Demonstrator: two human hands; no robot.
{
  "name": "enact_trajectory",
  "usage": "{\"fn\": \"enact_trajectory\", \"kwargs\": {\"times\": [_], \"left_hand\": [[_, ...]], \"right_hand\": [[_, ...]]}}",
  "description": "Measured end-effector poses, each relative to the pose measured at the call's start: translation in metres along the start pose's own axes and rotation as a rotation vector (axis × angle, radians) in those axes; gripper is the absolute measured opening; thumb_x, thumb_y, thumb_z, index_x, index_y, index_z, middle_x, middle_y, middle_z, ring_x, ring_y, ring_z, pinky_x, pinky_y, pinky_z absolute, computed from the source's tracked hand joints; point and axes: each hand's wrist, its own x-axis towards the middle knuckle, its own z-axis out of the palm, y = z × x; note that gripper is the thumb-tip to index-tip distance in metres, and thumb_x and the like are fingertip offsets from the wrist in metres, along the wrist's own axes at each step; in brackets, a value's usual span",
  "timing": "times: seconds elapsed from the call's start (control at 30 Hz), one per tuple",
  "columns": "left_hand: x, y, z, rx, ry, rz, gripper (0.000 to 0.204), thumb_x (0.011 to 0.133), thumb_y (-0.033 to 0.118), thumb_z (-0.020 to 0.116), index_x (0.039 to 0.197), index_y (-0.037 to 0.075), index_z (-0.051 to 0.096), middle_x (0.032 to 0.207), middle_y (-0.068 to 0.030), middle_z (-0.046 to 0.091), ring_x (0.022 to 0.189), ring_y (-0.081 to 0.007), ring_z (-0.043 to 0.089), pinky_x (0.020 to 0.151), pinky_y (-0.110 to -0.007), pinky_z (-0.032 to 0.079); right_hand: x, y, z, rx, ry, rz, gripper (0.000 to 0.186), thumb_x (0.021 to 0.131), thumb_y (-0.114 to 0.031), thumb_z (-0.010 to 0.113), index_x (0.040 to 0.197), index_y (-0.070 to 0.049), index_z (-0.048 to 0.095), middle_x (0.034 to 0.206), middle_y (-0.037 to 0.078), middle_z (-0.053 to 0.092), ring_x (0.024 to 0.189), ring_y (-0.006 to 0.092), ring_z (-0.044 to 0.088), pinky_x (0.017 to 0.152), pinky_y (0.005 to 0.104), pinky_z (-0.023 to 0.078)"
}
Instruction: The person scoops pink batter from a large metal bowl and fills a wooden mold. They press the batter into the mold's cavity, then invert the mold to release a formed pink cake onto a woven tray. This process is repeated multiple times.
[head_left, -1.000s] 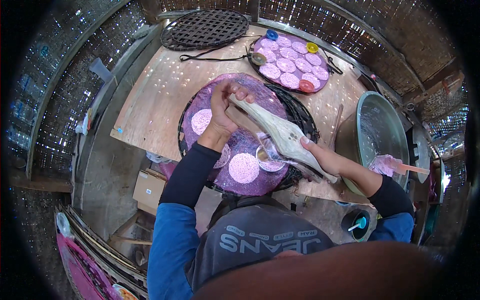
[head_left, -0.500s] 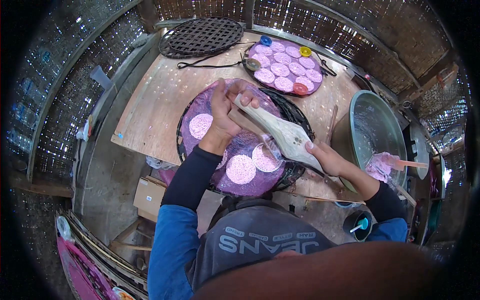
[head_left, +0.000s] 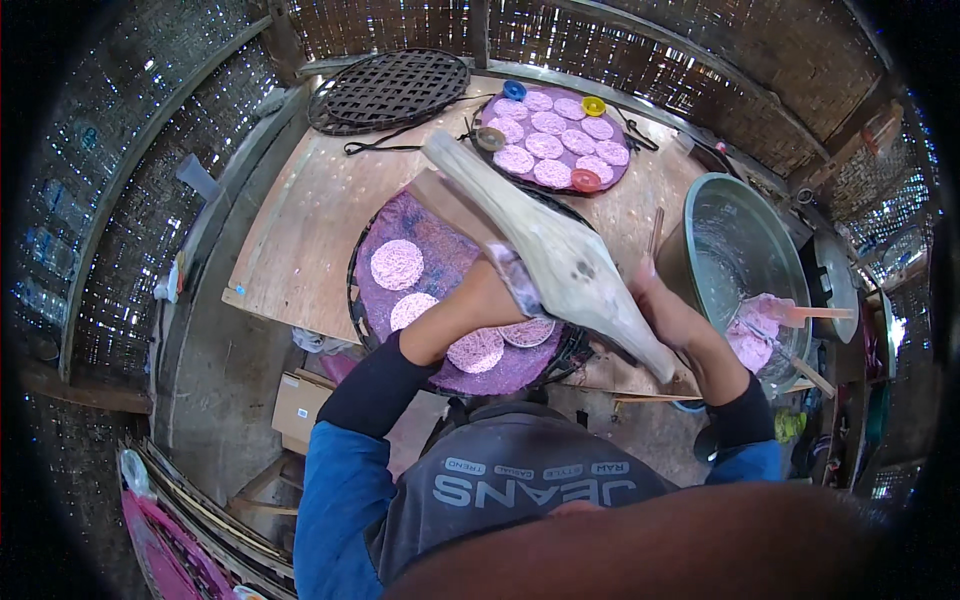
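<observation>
A long pale wooden press [head_left: 560,250] with two hinged arms is held tilted above the near round tray. Pinkish dough residue shows near its joint. My left hand [head_left: 500,292] is closed at the press's middle, its fingers hidden behind the wood. At the press's right side, my right hand [head_left: 665,305] grips the edge, with its fingers partly out of sight. Beneath lies purple sheeting [head_left: 385,225] on the tray, bearing pink lacy discs such as this one [head_left: 397,264]. A shallow round mould [head_left: 528,333] with pink strands sits partly under my left forearm.
Behind, a second purple-covered tray [head_left: 606,135] carries several pink discs and small coloured moulds. A woven lattice tray [head_left: 385,92] lies at the back left. To the right stands a large green basin [head_left: 690,235] with pink dough [head_left: 752,335] and an orange-handled tool [head_left: 815,312].
The press has swung up and nearer the camera. My left hand has shifted from its upper end to its middle. My right hand has moved from its top to its side.
</observation>
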Motion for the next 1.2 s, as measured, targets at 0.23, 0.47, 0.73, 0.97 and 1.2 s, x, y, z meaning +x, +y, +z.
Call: {"fn": "enact_trajectory", "kwargs": {"times": [0.23, 0.47, 0.73, 0.97, 1.2], "left_hand": [[-0.022, -0.001, -0.018, -0.069, 0.354, -0.222, 0.039, 0.07, 0.028, 0.069, 0.102, 0.007, 0.062, 0.103, -0.0109, 0.062, 0.098, -0.0277, 0.057, 0.089, -0.039, 0.041], [-0.047, -0.008, -0.018, -0.246, 0.477, -0.4, 0.034, 0.069, 0.018, 0.07, 0.1, 0.005, 0.062, 0.1, -0.0114, 0.063, 0.095, -0.0275, 0.058, 0.085, -0.038, 0.043], [-0.053, -0.01, -0.023, -0.325, 0.495, -0.487, 0.036, 0.069, 0.013, 0.069, 0.102, 0.002, 0.06, 0.099, -0.0119, 0.063, 0.095, -0.0257, 0.058, 0.084, -0.035, 0.043], [-0.058, -0.002, -0.036, -0.346, 0.565, -0.505, 0.031, 0.07, 0.006, 0.066, 0.1, 0.0, 0.059, 0.093, -0.0084, 0.062, 0.084, -0.019, 0.057, 0.073, -0.03, 0.044], [-0.077, -0.014, -0.043, -0.258, 0.614, -0.515, 0.031, 0.071, 0.009, 0.065, 0.101, 0.001, 0.059, 0.093, -0.0086, 0.061, 0.085, -0.0204, 0.057, 0.074, -0.032, 0.043]], "right_hand": [[0.067, 0.062, 0.02, -0.89, 0.211, -0.252, 0.088, 0.067, -0.049, 0.066, 0.134, -0.002, 0.033, 0.132, 0.017, 0.043, 0.121, 0.0321, 0.041, 0.102, 0.0396, 0.029], [0.096, 0.094, 0.026, -0.996, 0.229, -0.537, 0.1, 0.059, -0.053, 0.07, 0.135, -0.002, 0.03, 0.133, 0.024, 0.037, 0.124, 0.0386, 0.034, 0.103, 0.0434, 0.025], [0.099, 0.089, 0.02, -0.979, 0.183, -0.496, 0.095, 0.059, -0.052, 0.072, 0.132, -0.003, 0.035, 0.133, 0.022, 0.037, 0.126, 0.0377, 0.031, 0.106, 0.0422, 0.021], [0.142, 0.085, 0.007, -0.506, -0.062, -0.616, 0.065, 0.077, -0.025, 0.07, 0.131, -0.008, 0.039, 0.117, 0.012, 0.053, 0.106, 0.0142, 0.05, 0.088, 0.0322, 0.042], [0.182, 0.046, 0.036, -0.969, -0.167, -0.31, 0.072, 0.077, -0.044, 0.066, 0.13, -0.003, 0.039, 0.132, 0.015, 0.043, 0.12, 0.0256, 0.042, 0.097, 0.0366, 0.035]]}}
